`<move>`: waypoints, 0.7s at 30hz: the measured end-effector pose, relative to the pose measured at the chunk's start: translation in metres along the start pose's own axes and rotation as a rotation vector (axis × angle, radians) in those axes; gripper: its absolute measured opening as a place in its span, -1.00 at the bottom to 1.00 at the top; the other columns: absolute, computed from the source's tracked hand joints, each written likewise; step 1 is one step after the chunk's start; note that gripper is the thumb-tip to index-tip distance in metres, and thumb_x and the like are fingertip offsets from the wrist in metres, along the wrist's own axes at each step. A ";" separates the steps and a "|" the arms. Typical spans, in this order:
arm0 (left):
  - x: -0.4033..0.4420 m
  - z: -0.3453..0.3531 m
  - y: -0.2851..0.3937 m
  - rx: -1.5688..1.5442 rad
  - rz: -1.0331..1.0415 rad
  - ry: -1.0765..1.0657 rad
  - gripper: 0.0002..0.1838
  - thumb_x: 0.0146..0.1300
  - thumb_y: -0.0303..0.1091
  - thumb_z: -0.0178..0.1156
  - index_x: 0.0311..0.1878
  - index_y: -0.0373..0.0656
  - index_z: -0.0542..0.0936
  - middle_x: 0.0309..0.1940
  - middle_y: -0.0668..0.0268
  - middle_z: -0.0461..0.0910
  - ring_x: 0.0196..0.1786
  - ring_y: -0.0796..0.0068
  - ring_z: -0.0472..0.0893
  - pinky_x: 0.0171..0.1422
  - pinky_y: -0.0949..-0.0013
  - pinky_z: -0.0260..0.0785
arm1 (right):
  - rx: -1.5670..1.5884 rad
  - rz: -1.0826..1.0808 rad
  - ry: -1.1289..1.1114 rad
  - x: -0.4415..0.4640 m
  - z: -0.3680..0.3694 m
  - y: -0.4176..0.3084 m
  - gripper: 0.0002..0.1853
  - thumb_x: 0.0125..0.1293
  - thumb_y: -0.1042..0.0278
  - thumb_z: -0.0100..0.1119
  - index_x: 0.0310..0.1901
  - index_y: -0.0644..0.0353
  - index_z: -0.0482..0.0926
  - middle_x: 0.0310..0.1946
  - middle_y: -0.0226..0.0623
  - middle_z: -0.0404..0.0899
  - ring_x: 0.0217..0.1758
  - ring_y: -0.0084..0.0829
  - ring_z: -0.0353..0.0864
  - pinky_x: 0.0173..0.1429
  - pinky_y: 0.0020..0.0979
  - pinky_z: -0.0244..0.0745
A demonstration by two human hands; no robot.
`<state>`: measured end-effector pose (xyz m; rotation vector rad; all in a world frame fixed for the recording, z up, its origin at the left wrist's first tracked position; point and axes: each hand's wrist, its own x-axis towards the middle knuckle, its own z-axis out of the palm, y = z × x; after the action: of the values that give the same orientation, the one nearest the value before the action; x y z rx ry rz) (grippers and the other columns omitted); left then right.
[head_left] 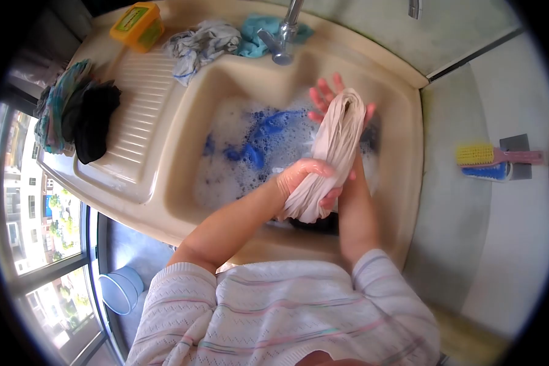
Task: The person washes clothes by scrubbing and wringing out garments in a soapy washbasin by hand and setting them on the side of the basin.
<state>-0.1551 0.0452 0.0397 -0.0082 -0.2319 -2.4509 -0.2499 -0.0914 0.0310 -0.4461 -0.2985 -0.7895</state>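
My left hand [308, 177] is wrapped around the lower part of a wet, folded white cloth [341, 131], its fingers closed on it. The cloth is bunched lengthwise, and its upper end forms a rounded loop. Behind that upper end is my right hand [324, 97], with fingers spread and the cloth lying against its palm. Below both hands, a sink basin [186, 146] holds sudsy water. Blue fabric [253, 155] is partly sunk in the foam. A dark piece of fabric [316, 224] shows under the cloth near the front of the basin.
A tap [282, 49] reaches over the back rim. Crumpled grey-white cloth [204, 46], teal cloth [259, 36] and a yellow tub [137, 27] stand behind the ribbed drainboard [137, 104]. Dark clothes [91, 119] lie at left. Brushes [482, 155] hang on the right wall; a bucket [121, 291] stands below.
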 end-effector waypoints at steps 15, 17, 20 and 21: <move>0.019 -0.044 0.009 1.576 -0.054 1.256 -0.33 -0.01 -0.01 0.20 0.06 -0.33 0.33 -0.28 0.06 0.55 -0.21 0.19 0.52 -0.06 0.29 0.35 | -2.223 0.649 0.840 -0.011 -0.088 0.030 -0.61 -0.07 0.27 0.24 -0.13 0.16 0.52 -0.34 -0.16 0.58 -0.23 -0.34 0.57 -0.15 -0.38 0.42; 0.015 -0.052 0.008 1.568 0.178 1.208 -0.33 0.04 0.01 0.15 0.08 -0.31 0.29 -0.33 0.11 0.55 -0.32 0.19 0.53 -0.19 0.25 0.39 | -1.911 0.664 0.741 -0.008 -0.077 0.016 -0.47 -0.01 0.14 0.26 0.02 0.13 0.42 -0.18 -0.15 0.54 -0.12 -0.29 0.54 -0.07 -0.34 0.41; -0.002 -0.015 0.029 0.656 0.269 0.709 -0.45 0.12 0.07 0.04 -0.07 -0.28 0.39 -0.51 0.17 0.50 -0.57 0.25 0.45 -0.44 0.26 0.34 | -1.102 0.501 0.581 0.001 -0.026 -0.019 -0.29 0.11 -0.05 0.19 0.23 0.09 0.19 0.06 -0.15 0.40 -0.01 -0.20 0.48 0.05 -0.23 0.39; -0.006 -0.017 0.031 0.409 0.218 0.555 -0.49 0.14 0.07 0.00 -0.13 -0.26 0.40 -0.56 0.19 0.46 -0.62 0.29 0.40 -0.49 0.28 0.28 | -0.792 0.334 0.578 -0.007 -0.026 -0.016 -0.30 0.13 -0.03 0.16 0.24 0.08 0.17 0.06 -0.15 0.39 -0.03 -0.21 0.48 0.05 -0.20 0.40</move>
<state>-0.1305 0.0224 0.0277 0.7688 -0.4479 -2.0535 -0.2638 -0.1101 0.0099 -0.9485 0.6427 -0.6496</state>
